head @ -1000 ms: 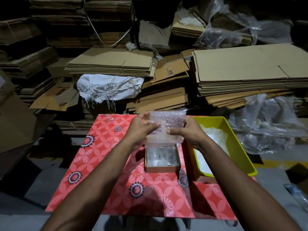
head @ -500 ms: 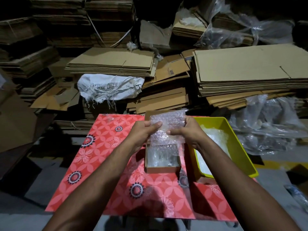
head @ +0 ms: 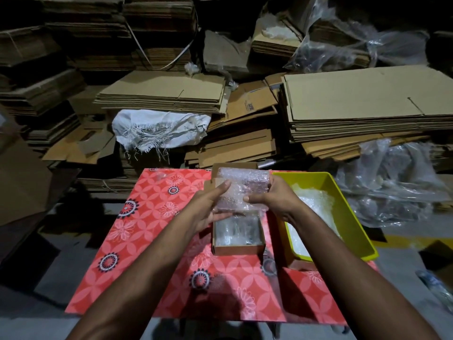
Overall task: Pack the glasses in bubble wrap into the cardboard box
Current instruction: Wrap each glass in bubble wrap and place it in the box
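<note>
Above the small open brown cardboard box (head: 238,246) on the red flower-patterned tabletop (head: 157,241), both hands are holding a clear bubble-wrapped bundle (head: 241,190), presumably a glass, though the wrap is hiding what is inside. The left hand (head: 208,204) is cupping the bundle's left side with fingers fairly straight along it and the thumb lying on top. The right hand (head: 272,200) is gripping the right side, thumb curled onto the front and fingers wrapped behind. More clear wrap is lying inside the box, whose raised flap (head: 235,166) is standing behind the bundle. Just right of the box, a yellow plastic tray (head: 353,217) is holding sheets of clear wrap.
</note>
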`<state>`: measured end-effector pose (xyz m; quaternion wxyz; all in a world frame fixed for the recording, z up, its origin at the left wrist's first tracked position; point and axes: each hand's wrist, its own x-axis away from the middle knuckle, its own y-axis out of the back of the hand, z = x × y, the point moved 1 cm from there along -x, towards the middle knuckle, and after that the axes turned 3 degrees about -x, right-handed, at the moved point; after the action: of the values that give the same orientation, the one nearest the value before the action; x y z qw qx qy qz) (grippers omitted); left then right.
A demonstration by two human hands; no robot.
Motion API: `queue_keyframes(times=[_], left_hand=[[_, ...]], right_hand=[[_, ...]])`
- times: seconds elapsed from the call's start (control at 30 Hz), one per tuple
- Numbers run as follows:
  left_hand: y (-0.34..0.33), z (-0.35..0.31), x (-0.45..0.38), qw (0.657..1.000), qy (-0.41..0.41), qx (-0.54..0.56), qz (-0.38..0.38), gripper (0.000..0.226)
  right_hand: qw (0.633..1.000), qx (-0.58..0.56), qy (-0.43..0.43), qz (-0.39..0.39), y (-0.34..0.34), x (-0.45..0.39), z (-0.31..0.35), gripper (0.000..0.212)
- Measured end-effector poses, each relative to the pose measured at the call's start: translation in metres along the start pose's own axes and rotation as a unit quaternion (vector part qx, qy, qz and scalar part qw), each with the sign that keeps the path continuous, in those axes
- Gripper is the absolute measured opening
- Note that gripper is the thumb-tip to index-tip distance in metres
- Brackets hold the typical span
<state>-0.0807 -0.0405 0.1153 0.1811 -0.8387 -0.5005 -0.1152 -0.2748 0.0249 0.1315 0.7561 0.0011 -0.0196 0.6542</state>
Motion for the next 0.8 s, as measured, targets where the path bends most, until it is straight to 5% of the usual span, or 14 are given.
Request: queue_keyframes(times=[0.23, 0.43, 0.6, 0.8], left_hand=[[-0.002, -0.009, 0.004, 0.994, -0.092, -0.05, 0.021, 0.038], [-0.002, -0.015, 0.01, 0.982, -0.143, -0.126, -0.006, 0.075], [-0.004, -0.018, 0.019, 0.967, -0.205, -0.149, -0.011, 0.008], [-0.008, -0.022, 0.023, 0.951, -0.252, -0.166, -0.069, 0.025]], right_hand=[[0.997, 0.002, -0.001, 0.074, -0.001, 0.007, -0.003, 0.058], [0.999, 0.032, 0.009, 0.028, -0.003, 0.006, -0.002, 0.032], [0.996, 0.057, 0.054, -0.034, 0.001, 0.003, 0.002, 0.029], [0.997, 0.073, 0.037, 0.0, -0.005, 0.01, 0.011, 0.021]])
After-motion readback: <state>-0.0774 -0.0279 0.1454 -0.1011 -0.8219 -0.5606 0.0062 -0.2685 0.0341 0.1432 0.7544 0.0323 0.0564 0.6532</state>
